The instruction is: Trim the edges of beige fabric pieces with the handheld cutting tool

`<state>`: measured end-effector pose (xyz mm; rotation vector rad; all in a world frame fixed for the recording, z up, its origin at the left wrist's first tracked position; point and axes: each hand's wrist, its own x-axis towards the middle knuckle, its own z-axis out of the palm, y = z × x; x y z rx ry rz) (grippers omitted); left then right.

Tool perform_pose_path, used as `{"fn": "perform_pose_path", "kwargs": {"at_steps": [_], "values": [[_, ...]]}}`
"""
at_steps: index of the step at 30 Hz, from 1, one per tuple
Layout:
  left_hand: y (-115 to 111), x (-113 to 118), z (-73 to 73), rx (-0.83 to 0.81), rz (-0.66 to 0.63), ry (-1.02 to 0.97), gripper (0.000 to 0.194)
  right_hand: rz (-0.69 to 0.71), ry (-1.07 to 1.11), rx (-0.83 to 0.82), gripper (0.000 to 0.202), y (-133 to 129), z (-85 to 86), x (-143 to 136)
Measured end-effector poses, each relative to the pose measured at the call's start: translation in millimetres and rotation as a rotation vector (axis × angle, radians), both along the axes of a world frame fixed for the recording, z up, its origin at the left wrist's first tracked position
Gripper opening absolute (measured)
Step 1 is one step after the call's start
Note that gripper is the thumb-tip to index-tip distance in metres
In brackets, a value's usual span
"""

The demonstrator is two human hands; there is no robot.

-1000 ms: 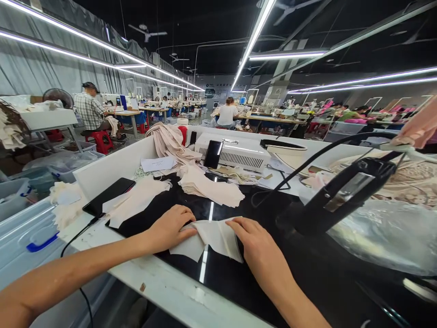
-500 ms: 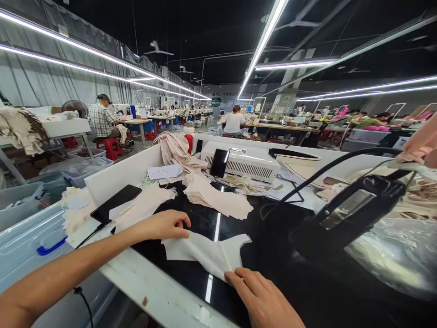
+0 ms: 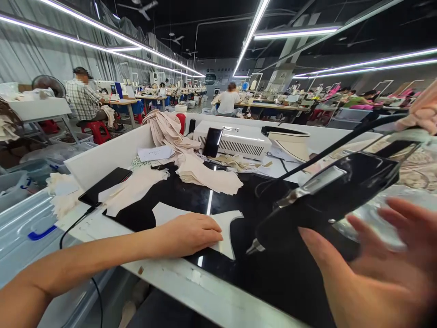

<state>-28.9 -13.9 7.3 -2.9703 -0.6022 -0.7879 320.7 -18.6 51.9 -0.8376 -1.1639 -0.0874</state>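
A white fabric piece [image 3: 227,228] lies on the black glossy tabletop [image 3: 136,200]. My left hand [image 3: 191,232] rests palm down on its middle, fingers close together and pressed on the cloth. My right hand [image 3: 378,264] is raised at the right, its fingers spread and blurred, with nothing in it. Beyond that hand stands a black machine [image 3: 348,177] with a pointed metal tip low over the tabletop. Behind the fabric piece lie a stack of beige pieces [image 3: 208,175] and another beige pile [image 3: 136,184].
A tablet [image 3: 105,184] and a propped phone [image 3: 212,142] are on the table, near a white vented box [image 3: 239,141]. Clear plastic [image 3: 406,200] lies at the right. Blue-handled bins [image 3: 27,228] stand left. Seated people [image 3: 228,100] are farther off; fingers show at the upper right edge.
My left hand has moved right onto the middle of the white piece. My right hand has let go of its edge and risen rightward, fingers spreading. The view has tilted down slightly.
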Motion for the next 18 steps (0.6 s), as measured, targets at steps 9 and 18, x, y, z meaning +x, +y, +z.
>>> {"fn": "perform_pose_path", "kwargs": {"at_steps": [9, 18], "values": [[-2, 5, 0.4, -0.024, -0.065, 0.024, 0.017, 0.193, 0.167, -0.275, 0.069, 1, 48.7, -92], [-6, 32, 7.2, -0.007, -0.085, 0.100, 0.028, 0.220, 0.173, -0.289, 0.068, -18, 49.0, -94]]}}
